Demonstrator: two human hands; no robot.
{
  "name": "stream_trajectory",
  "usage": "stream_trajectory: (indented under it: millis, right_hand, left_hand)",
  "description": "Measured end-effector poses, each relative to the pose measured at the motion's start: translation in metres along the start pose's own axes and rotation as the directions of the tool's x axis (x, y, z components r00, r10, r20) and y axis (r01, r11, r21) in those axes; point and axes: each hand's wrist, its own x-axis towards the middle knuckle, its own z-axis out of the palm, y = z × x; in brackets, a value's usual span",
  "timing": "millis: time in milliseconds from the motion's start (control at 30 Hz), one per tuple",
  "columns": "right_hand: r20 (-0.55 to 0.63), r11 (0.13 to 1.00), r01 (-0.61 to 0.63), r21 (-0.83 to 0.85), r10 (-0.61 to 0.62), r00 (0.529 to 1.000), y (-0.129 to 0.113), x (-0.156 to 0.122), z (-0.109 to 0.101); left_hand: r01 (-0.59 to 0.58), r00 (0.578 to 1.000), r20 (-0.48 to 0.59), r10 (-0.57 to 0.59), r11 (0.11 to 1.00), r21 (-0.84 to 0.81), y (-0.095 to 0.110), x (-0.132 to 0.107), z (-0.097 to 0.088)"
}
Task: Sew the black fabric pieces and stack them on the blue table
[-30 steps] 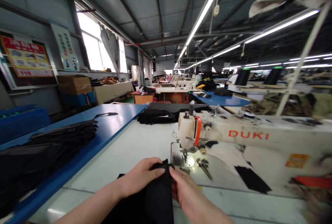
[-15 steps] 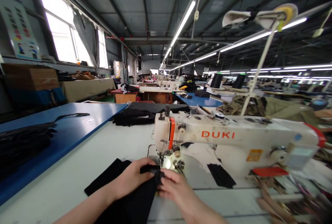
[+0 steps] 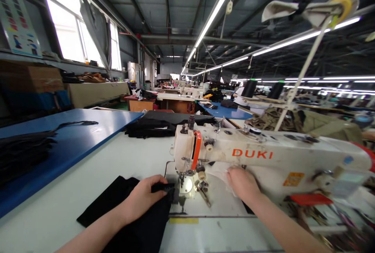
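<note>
My left hand is closed on the edge of a black fabric piece, thumb on top, just left of the needle area. The fabric spreads over the pale tabletop toward me. Under the arm of the white sewing machine, my right hand reaches in with curled fingers that appear to pinch a thin white sheet. My right forearm mostly covers a small dark piece beneath it. The lit needle plate lies between my hands, with a metal guide to its right.
Stacked black fabric sits behind the machine head. To the left is a blue table with more dark pieces. Scissors-like tools and scraps lie at the lower right, under a red part. A thread stand pole rises behind the machine.
My right hand has left the black fabric and moved right, under the machine arm to the white sheet. My left hand keeps the fabric, shifted slightly left. The view has moved slightly.
</note>
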Motion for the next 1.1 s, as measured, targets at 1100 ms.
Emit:
stream_trajectory:
  millis: [1100]
  right_hand:
    - [-0.409, 0.723, 0.624, 0.296, -0.494, 0.767, -0.108, -0.088, -0.015]
  left_hand:
    - [-0.041, 0.997, -0.062, 0.035, 0.995, -0.093, 0.001, -0.005, -0.005]
